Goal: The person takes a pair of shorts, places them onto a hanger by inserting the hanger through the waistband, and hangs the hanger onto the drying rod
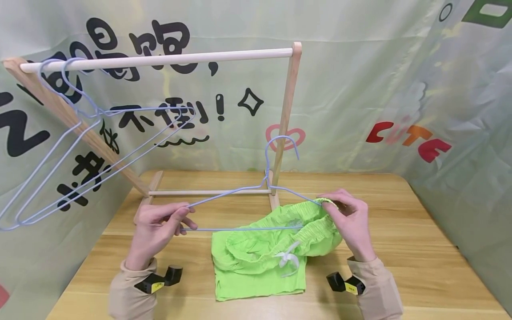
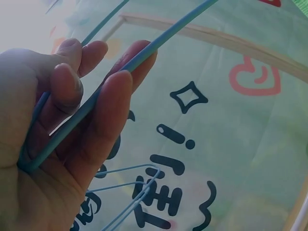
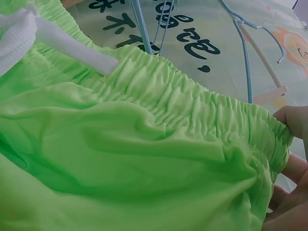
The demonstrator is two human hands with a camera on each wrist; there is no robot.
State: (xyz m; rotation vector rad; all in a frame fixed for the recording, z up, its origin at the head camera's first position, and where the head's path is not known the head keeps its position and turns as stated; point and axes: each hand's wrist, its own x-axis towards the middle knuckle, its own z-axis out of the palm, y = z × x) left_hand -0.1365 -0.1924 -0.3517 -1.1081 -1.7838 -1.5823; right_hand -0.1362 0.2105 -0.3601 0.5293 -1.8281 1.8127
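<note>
A blue wire clothes hanger (image 1: 224, 194) is held up in front of me, its hook at the top. My left hand (image 1: 162, 224) grips its left end; in the left wrist view the hanger's bent corner (image 2: 29, 163) lies against the palm. Bright green shorts (image 1: 260, 284) with an elastic waistband and a white drawstring bow (image 1: 289, 258) hang partly on the table. With thumb and fingers, my right hand (image 1: 352, 218) pinches the waistband's right side (image 3: 269, 130). The hanger's right end goes inside the waistband there and is hidden by the cloth.
A drying rack with a white top bar (image 1: 160, 61) and wooden legs (image 1: 289, 102) stands behind the hands. Two more blue hangers (image 1: 86, 129) hang from the bar's left end. The wooden table (image 1: 404, 249) meets a printed cloth backdrop (image 1: 352, 89).
</note>
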